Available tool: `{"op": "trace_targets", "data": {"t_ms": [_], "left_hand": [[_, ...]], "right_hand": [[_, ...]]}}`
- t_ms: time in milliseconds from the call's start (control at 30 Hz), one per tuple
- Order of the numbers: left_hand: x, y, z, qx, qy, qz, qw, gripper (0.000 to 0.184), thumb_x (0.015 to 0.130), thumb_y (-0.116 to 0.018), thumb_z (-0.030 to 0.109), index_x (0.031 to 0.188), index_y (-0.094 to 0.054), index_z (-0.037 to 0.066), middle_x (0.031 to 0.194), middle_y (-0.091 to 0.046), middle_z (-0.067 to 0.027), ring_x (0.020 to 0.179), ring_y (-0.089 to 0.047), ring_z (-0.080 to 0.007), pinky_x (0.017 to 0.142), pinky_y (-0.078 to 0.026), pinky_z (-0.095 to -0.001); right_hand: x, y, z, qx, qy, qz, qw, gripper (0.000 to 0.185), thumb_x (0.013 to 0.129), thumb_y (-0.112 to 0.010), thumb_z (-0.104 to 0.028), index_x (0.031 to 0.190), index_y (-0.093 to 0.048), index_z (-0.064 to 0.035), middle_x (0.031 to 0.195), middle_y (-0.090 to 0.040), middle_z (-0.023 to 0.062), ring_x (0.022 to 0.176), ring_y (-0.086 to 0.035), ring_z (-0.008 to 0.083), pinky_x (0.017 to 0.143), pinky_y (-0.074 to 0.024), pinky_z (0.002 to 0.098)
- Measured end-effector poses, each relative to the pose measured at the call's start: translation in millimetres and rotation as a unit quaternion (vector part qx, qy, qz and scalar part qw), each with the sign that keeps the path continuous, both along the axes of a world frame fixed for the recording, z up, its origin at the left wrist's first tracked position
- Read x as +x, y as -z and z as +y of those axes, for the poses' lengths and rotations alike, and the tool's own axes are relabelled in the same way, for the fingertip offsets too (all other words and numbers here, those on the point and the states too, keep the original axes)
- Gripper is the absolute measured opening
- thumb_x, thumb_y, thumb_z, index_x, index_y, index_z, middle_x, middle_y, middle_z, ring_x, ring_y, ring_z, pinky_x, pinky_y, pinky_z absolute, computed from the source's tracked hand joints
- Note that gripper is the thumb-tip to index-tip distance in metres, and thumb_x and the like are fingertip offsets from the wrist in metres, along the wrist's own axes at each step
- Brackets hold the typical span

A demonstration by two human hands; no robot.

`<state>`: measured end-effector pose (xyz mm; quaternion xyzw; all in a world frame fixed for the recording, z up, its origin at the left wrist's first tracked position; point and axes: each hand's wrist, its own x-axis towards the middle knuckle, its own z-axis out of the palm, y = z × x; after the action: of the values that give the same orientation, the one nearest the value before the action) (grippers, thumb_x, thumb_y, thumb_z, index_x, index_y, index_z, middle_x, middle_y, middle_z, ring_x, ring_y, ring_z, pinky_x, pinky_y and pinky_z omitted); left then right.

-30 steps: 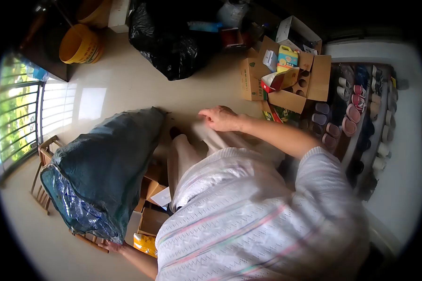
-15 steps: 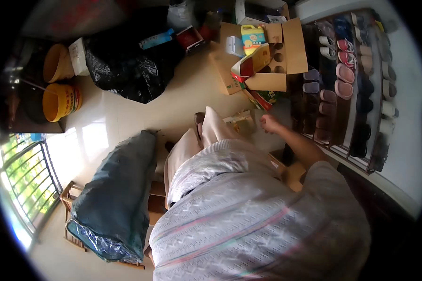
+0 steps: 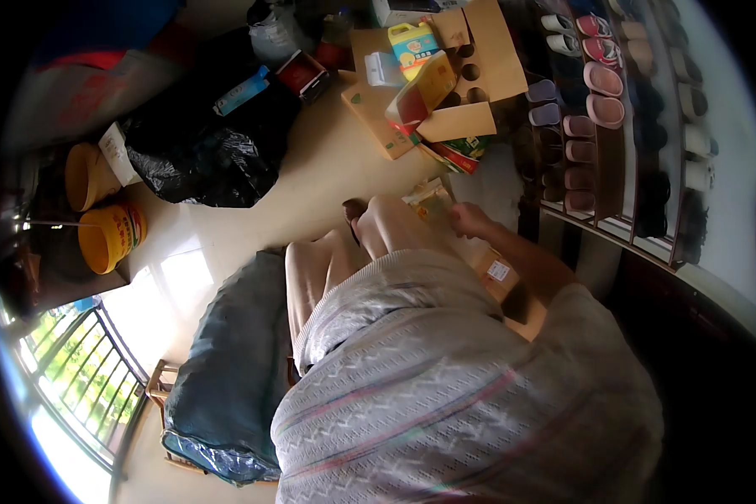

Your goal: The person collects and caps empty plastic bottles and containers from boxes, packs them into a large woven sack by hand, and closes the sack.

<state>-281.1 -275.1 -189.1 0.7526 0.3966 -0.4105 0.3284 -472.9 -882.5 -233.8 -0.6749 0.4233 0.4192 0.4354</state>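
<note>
My right hand [image 3: 469, 220] is in front of my right knee, its fingers curled closed. Whatever it may hold is hidden or too small to name. Just left of it on the floor lies a flat yellowish printed package [image 3: 431, 202], which the fingers come close to; I cannot tell if they touch it. Below my forearm stands an open cardboard box [image 3: 497, 281] with a white label. My left hand is out of sight.
Ahead is an open carton [image 3: 506, 59] with a yellow jug [image 3: 414, 49] by it. Shoe racks [image 3: 609, 168] line the right side. A black plastic bag [image 3: 210, 164] and a yellow bucket [image 3: 101, 241] are at left. A dark green covered bundle [image 3: 231, 361] sits beside my legs.
My view has turned, so the racks and carton appear higher and further left. My right hand has come nearer the printed package, and more of the labelled box shows.
</note>
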Motion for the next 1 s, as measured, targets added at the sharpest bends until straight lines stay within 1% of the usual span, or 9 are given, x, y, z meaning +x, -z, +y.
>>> {"op": "trace_targets", "data": {"t_ms": [200,300,400,500,533,633,733,833,1000], "left_hand": [[41.9,16.6,-12.8,-0.010,0.068,0.055,0.996,0.039,0.078,-0.058,0.028,0.111,-0.052,0.008,0.098,-0.058,-0.0101,0.077,-0.058,-0.0248,0.065,-0.046,-0.0404],[61.7,27.0,-8.3,-0.003,0.095,0.101,0.990,0.038,0.078,-0.058,0.028,0.110,-0.053,0.008,0.096,-0.058,-0.0097,0.076,-0.058,-0.0244,0.063,-0.046,-0.0404],[96.8,35.5,3.1,0.002,0.128,0.142,0.982,0.037,0.078,-0.058,0.028,0.108,-0.053,0.009,0.095,-0.058,-0.0093,0.074,-0.058,-0.0241,0.062,-0.046,-0.0403],[144.5,39.8,14.8,0.009,0.157,0.173,0.972,0.036,0.078,-0.057,0.028,0.107,-0.053,0.009,0.094,-0.059,-0.0090,0.073,-0.058,-0.0238,0.060,-0.046,-0.0402],[164.6,42.0,18.4,0.010,0.170,0.176,0.969,0.036,0.078,-0.057,0.028,0.107,-0.054,0.009,0.093,-0.059,-0.0089,0.072,-0.058,-0.0236,0.060,-0.046,-0.0402],[243.3,44.8,16.2,0.017,0.206,0.137,0.969,0.035,0.077,-0.057,0.028,0.106,-0.054,0.009,0.092,-0.059,-0.0085,0.071,-0.058,-0.0233,0.058,-0.046,-0.0402],[326.6,21.2,-66.2,0.047,0.235,0.040,0.970,0.028,0.074,-0.053,0.026,0.097,-0.055,0.010,0.084,-0.057,-0.0063,0.070,-0.058,-0.0216,0.058,-0.046,-0.0388],[396.2,34.5,-134.7,0.030,0.305,-0.001,0.952,0.026,0.076,-0.052,0.028,0.097,-0.056,0.012,0.083,-0.056,-0.0036,0.070,-0.057,-0.0164,0.058,-0.045,-0.0341],[417.3,33.3,-217.2,-0.010,0.348,-0.049,0.936,0.018,0.077,-0.052,0.017,0.093,-0.058,0.010,0.076,-0.056,-0.0016,0.060,-0.056,-0.0122,0.048,-0.043,-0.0257]], "right_hand": [[1.9,-6.7,4.1,-0.011,0.091,-0.013,0.996,0.023,0.078,-0.055,-0.013,0.100,-0.057,-0.0043,0.084,-0.061,0.0081,0.060,-0.063,0.0133,0.045,-0.0468,0.0261],[2.6,1.4,2.2,0.006,0.108,-0.009,0.994,0.024,0.083,-0.049,-0.014,0.106,-0.052,-0.0049,0.084,-0.057,0.0100,0.057,-0.057,0.0167,0.043,-0.0421,0.0267],[5.6,27.3,-6.1,0.060,0.253,0.012,0.965,0.027,0.086,-0.041,-0.015,0.110,-0.047,-0.0061,0.080,-0.052,0.0115,0.053,-0.048,0.0200,0.041,-0.0347,0.0277],[24.9,29.4,-7.3,0.062,0.322,0.022,0.944,0.029,0.087,-0.036,-0.016,0.113,-0.043,-0.0070,0.078,-0.048,0.0127,0.051,-0.039,0.0203,0.041,-0.0299,0.0277],[32.1,30.6,-7.5,0.046,0.299,-0.005,0.953,0.027,0.087,-0.038,-0.015,0.111,-0.045,-0.0069,0.078,-0.050,0.0141,0.051,-0.041,0.0217,0.041,-0.0318,0.0282],[53.8,27.7,-2.1,0.047,0.359,-0.038,0.931,0.026,0.087,-0.038,-0.016,0.110,-0.047,-0.0071,0.080,-0.053,0.0151,0.053,-0.049,0.0246,0.041,-0.0349,0.0284],[66.4,17.1,19.7,0.030,0.392,-0.017,0.919,0.024,0.087,-0.040,-0.013,0.108,-0.049,-0.0073,0.080,-0.056,0.0144,0.056,-0.056,0.0253,0.041,-0.0401,0.0299],[54.8,24.9,38.2,0.010,0.385,0.011,0.923,0.022,0.086,-0.044,-0.009,0.107,-0.050,-0.0075,0.079,-0.058,0.0120,0.057,-0.058,0.0226,0.042,-0.0434,0.0315],[34.4,42.1,40.9,0.067,0.463,0.009,0.884,0.021,0.087,-0.045,-0.010,0.107,-0.051,-0.0076,0.080,-0.059,0.0126,0.053,-0.057,0.0247,0.044,-0.0456,0.0328]]}}
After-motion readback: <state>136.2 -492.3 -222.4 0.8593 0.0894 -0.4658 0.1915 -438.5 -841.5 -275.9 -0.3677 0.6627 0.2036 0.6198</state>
